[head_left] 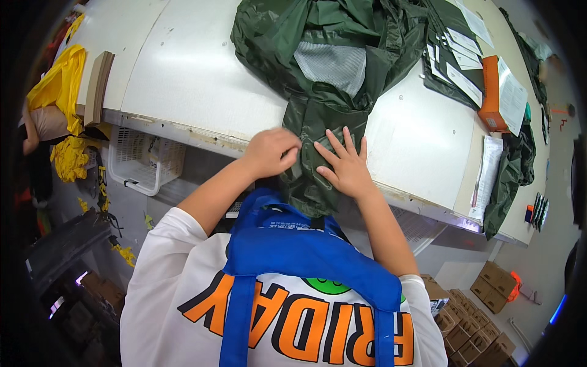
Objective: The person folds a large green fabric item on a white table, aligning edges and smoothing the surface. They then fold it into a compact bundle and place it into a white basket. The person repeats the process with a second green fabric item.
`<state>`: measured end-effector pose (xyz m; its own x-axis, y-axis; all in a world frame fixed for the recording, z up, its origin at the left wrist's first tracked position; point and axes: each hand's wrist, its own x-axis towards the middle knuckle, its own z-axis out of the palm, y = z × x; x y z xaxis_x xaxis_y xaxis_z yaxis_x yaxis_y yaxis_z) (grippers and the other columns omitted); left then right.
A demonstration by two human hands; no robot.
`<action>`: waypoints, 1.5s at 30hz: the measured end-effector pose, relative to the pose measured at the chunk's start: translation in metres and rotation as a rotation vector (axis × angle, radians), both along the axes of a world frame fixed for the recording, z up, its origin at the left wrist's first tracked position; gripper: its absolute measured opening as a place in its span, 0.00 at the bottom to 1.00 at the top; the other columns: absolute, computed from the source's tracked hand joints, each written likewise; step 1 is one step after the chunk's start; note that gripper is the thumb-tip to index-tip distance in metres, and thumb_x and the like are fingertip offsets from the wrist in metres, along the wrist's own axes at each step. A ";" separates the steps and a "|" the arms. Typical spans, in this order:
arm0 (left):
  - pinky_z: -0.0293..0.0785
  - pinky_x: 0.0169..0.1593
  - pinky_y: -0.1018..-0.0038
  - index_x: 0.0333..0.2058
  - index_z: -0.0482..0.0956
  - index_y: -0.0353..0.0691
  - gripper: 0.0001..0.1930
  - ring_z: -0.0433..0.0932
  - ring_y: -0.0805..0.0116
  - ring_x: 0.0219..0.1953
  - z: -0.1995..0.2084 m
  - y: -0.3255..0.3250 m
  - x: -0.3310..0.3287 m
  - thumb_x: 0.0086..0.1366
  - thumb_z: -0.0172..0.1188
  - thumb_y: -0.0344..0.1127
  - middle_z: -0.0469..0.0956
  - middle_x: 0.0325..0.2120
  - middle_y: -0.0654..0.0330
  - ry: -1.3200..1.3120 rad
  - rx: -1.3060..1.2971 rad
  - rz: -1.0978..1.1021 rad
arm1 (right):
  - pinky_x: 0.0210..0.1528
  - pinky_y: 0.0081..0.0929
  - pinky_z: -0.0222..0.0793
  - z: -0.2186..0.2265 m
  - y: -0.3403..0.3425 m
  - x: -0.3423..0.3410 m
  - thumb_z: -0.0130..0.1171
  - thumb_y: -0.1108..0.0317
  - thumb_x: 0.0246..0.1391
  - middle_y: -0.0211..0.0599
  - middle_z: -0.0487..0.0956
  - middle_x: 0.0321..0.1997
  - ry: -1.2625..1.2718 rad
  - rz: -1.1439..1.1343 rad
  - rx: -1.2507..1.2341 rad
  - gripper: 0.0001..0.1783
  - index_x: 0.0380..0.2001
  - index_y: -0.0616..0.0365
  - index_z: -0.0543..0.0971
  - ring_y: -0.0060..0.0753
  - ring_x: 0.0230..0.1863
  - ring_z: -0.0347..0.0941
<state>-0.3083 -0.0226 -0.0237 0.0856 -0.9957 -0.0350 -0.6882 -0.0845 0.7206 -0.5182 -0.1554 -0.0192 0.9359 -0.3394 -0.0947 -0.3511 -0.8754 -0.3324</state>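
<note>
A dark green, shiny waterproof garment (327, 116) with a pale mesh lining (333, 64) lies spread on the white table. Its narrow end runs over the table's near edge toward my blue apron (293, 244). My left hand (270, 150) is closed at the left side of that narrow part, its fingers curled on the fabric's edge; the fingertips are partly hidden and slightly blurred. On the right side, my right hand (348, 166) presses flat on the cloth with its fingers spread.
At the right stand an orange box (490, 98) and several white paper slips on dark packets. A brown board (98, 88) and yellow fabric (61, 82) are at the left. Below the table edge hangs a white plastic basket (147, 162). Cardboard boxes (477, 324) sit low at right.
</note>
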 end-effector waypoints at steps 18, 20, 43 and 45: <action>0.56 0.62 0.62 0.58 0.66 0.39 0.25 0.67 0.62 0.57 -0.010 -0.021 0.024 0.70 0.40 0.48 0.67 0.57 0.54 1.035 0.271 0.179 | 0.39 0.44 0.72 0.002 -0.017 0.018 0.58 0.56 0.54 0.58 0.79 0.30 0.044 -0.677 0.458 0.20 0.35 0.67 0.77 0.58 0.35 0.76; 0.66 0.54 0.65 0.51 0.73 0.40 0.18 0.72 0.64 0.47 0.015 -0.018 0.008 0.65 0.51 0.40 0.75 0.44 0.57 0.606 -0.203 0.565 | 0.39 0.45 0.72 -0.004 -0.015 0.019 0.59 0.52 0.52 0.59 0.79 0.30 0.056 -0.658 0.350 0.24 0.34 0.68 0.76 0.59 0.35 0.76; 0.62 0.54 0.64 0.53 0.72 0.40 0.34 0.65 0.58 0.52 0.004 -0.011 -0.052 0.44 0.69 0.38 0.67 0.49 0.59 -0.321 -0.012 -0.076 | 0.49 0.39 0.68 0.026 -0.105 -0.035 0.66 0.71 0.44 0.52 0.59 0.62 -0.267 -0.634 -0.324 0.22 0.45 0.60 0.73 0.50 0.48 0.69; 0.64 0.52 0.65 0.51 0.74 0.40 0.30 0.67 0.57 0.51 0.004 -0.012 -0.052 0.45 0.67 0.36 0.69 0.45 0.58 -0.289 -0.003 -0.058 | 0.54 0.41 0.62 0.038 -0.058 -0.021 0.69 0.68 0.40 0.44 0.70 0.52 -0.430 -0.299 -0.210 0.24 0.43 0.59 0.74 0.50 0.51 0.67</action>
